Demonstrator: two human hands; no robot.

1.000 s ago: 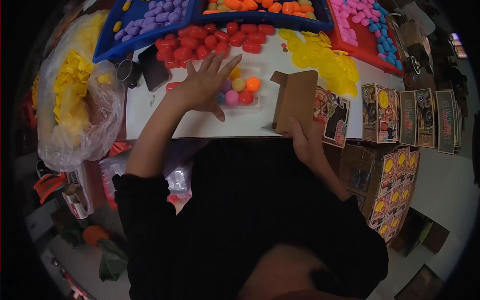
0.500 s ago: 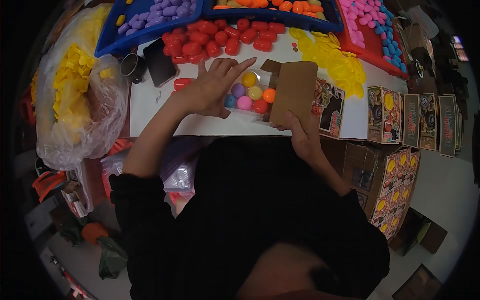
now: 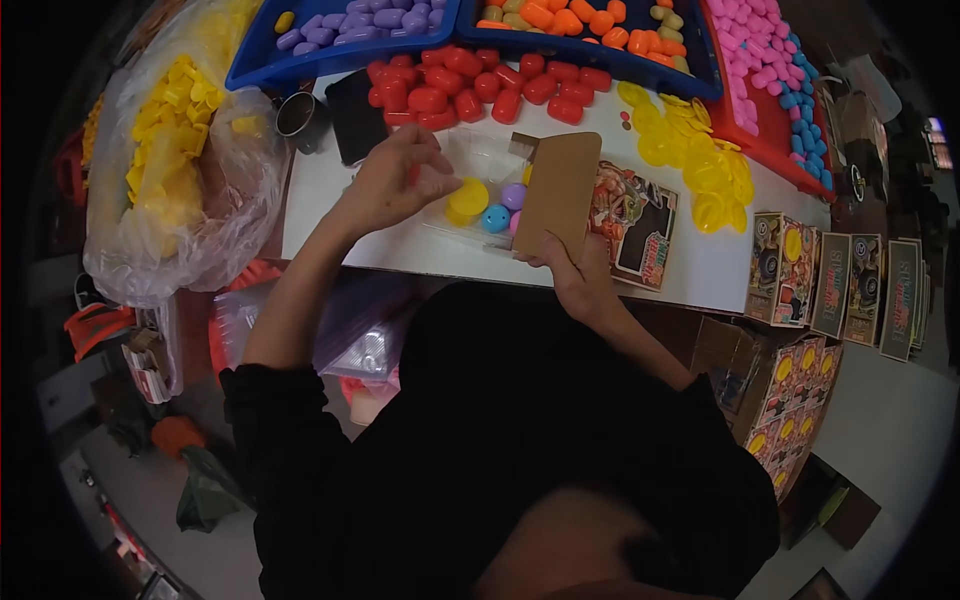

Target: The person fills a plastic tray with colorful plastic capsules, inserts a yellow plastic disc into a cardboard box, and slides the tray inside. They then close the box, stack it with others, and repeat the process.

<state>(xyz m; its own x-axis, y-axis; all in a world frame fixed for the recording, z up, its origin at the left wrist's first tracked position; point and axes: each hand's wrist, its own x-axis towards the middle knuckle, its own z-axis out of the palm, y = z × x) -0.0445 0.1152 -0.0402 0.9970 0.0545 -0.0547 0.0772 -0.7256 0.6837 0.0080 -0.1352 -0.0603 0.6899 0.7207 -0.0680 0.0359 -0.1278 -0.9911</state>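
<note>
My right hand (image 3: 572, 275) grips the lower edge of an open cardboard box (image 3: 562, 190), thumb on its plain brown face. A clear plastic tray (image 3: 432, 238) sticks out of the box's left side. Blue (image 3: 495, 218), purple (image 3: 513, 195) and pink balls show in it beside the box edge, with a flat yellow disc (image 3: 467, 201) to their left. At the tray's left end, my left hand (image 3: 400, 178) has its fingers curled around the edge, thumb tip beside the disc. The rest of the tray is hidden inside the box.
Red capsules (image 3: 505, 105) and yellow discs (image 3: 712, 190) lie behind the box. Blue trays (image 3: 340, 58) and a red tray (image 3: 755, 150) line the back. A bag of yellow pieces (image 3: 165, 230) and a cup (image 3: 300, 120) stand left. Printed boxes (image 3: 782, 270) stand right.
The box has moved left over the tray, covering the orange and red balls. My left hand's spread fingers have curled in at the tray's end, and the yellow disc now shows.
</note>
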